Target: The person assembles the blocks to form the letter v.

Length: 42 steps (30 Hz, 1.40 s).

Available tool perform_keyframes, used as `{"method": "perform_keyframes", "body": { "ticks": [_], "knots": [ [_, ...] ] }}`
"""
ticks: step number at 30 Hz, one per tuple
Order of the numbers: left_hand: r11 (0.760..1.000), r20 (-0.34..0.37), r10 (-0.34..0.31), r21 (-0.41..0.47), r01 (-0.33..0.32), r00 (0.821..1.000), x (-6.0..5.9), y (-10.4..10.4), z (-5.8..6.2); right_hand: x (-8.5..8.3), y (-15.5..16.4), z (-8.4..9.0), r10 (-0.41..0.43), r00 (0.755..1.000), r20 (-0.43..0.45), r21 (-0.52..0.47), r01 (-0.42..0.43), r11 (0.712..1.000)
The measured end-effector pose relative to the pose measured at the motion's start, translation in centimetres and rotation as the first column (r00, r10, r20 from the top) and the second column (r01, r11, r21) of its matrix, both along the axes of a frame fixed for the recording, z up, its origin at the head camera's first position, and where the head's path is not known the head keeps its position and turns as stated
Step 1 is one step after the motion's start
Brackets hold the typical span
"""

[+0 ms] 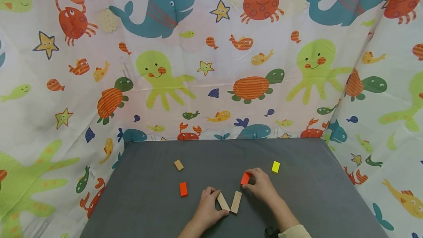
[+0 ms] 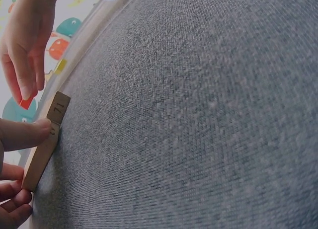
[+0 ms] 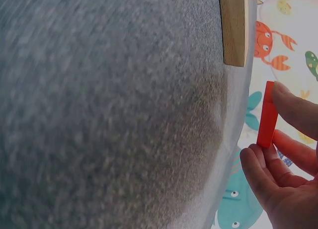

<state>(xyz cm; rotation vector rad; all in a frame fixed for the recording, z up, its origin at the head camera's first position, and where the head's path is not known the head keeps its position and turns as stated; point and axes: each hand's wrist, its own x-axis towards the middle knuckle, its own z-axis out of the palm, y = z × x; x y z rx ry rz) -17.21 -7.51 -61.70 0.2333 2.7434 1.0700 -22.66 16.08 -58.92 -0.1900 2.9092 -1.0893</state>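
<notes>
Orange-red block (image 1: pixel 245 179) sat pinched in my right hand (image 1: pixel 263 188), just right of centre in the head view's lower part; my left hand (image 1: pixel 208 209), at bottom centre, gripped a slanting wooden block (image 1: pixel 223 201) by its ends.

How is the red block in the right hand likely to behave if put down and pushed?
The red block is probably stiff: its edges look straight where the right hand pinches it. Its slim body suggests little weight. Its flat faces make sliding on the gray cloth likelier than rolling.
</notes>
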Motion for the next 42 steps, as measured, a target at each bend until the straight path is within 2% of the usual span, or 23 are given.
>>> {"method": "perform_keyframes", "body": {
  "ticks": [13, 25, 32, 42],
  "knots": [
    [1.0, 0.006, 0.0, 0.006, 0.0, 1.0, 0.0, 0.2, 0.4, -0.1, -0.7, -0.5, 0.027, 1.0, 0.014, -0.014, -0.027, 1.0],
    [1.0, -0.021, -0.006, -0.005, 0.006, 1.0, 0.2, 0.1, 0.1, 0.0, -1.0, -1.0, 0.046, 0.998, 0.031, -0.027, -0.045, 0.999],
    [1.0, -0.001, 0.0, 0.002, 0.0, 1.0, 0.2, 0.1, 0.3, -0.3, -1.1, -1.4, 0.063, 0.996, 0.061, -0.027, -0.062, 0.998],
    [1.0, 0.009, 0.002, -0.006, -0.002, 1.0, 0.2, 0.1, 0.2, -0.2, -1.0, -1.9, 0.102, 0.993, 0.054, -0.037, -0.1, 0.994]
  ]
}}
